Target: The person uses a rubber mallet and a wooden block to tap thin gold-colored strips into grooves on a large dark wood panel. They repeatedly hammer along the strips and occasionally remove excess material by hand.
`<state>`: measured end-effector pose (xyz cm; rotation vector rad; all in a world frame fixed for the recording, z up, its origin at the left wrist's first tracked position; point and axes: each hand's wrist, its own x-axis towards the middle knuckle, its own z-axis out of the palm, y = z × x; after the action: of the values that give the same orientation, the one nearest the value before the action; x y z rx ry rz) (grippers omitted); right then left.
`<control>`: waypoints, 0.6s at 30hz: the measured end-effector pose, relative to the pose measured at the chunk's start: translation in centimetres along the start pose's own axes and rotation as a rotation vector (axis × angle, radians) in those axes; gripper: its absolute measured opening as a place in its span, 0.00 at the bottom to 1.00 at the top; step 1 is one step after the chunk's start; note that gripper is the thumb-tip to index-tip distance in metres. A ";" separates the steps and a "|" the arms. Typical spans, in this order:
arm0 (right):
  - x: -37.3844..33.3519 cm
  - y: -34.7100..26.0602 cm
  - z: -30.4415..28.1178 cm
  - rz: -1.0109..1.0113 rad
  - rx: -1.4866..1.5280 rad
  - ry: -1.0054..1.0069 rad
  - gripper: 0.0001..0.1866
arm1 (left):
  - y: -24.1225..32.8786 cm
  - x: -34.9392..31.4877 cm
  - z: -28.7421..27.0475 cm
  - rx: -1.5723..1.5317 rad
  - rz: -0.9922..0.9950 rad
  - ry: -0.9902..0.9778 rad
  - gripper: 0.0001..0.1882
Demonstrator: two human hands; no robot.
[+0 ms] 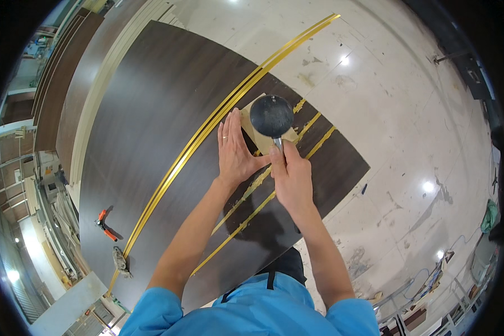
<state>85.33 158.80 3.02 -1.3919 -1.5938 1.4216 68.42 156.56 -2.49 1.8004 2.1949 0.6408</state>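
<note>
My right hand (293, 178) is closed round the metal handle of a mallet with a round black head (271, 115). Its head is above a pale wooden block (253, 133) and hides most of it. Beside that block, my left hand (236, 150) is open, fingers stretched forward and thumb out to the right; whether it presses on the block I cannot tell. Both are over a dark wood-grain panel (151, 123). Gold strips with ragged yellowish residue (252, 190) run under and past my hands.
Long loose gold trims (190, 148) cross the panel from far right to near left. An orange-handled tool (106, 225) and a crumpled grey rag (120, 262) lie at the left. Stacked boards (109, 67) stand beyond the panel's left edge. Pale tiled floor (397, 168) extends to the right.
</note>
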 end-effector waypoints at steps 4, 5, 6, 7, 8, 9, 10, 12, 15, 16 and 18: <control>0.6 -0.1 -0.3 -0.059 -0.071 0.049 0.16 | 0.4 1.0 0.4 -0.049 0.003 0.029 0.75; 1.0 0.0 -0.6 -0.016 -0.082 0.050 0.16 | 0.5 1.2 0.5 -0.046 0.011 0.033 0.75; 1.2 0.2 -0.8 0.050 -0.092 0.021 0.17 | 0.7 1.4 0.7 -0.051 -0.011 0.010 0.75; 1.4 0.4 -1.0 0.048 -0.095 0.056 0.17 | 0.9 1.9 0.8 -0.056 -0.013 0.005 0.75; 1.7 0.6 -1.2 0.070 -0.077 0.020 0.17 | 1.0 2.4 0.9 -0.048 -0.009 0.008 0.75; 1.6 0.7 -1.3 0.044 -0.056 0.041 0.17 | 1.2 2.5 1.0 -0.044 0.004 0.013 0.75; 1.7 0.8 -1.4 0.025 -0.043 0.049 0.18 | 1.4 2.9 1.2 -0.040 0.022 0.025 0.75; 1.8 1.0 -1.5 0.001 -0.054 0.084 0.19 | 1.7 3.5 1.6 -0.035 0.039 0.051 0.75; 2.2 1.3 -1.6 0.049 -0.068 0.092 0.19 | 2.1 3.7 1.9 -0.042 0.016 0.015 0.74; 2.4 1.4 -1.7 0.005 -0.053 0.137 0.19 | 2.1 4.0 1.8 -0.040 0.022 0.027 0.74; 2.5 1.6 -1.9 0.089 -0.033 0.097 0.19 | 2.3 3.6 1.8 -0.042 0.005 0.011 0.74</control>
<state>86.86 161.59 1.49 -1.5446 -1.5171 1.3625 70.39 160.76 -2.61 1.7869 2.1680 0.6947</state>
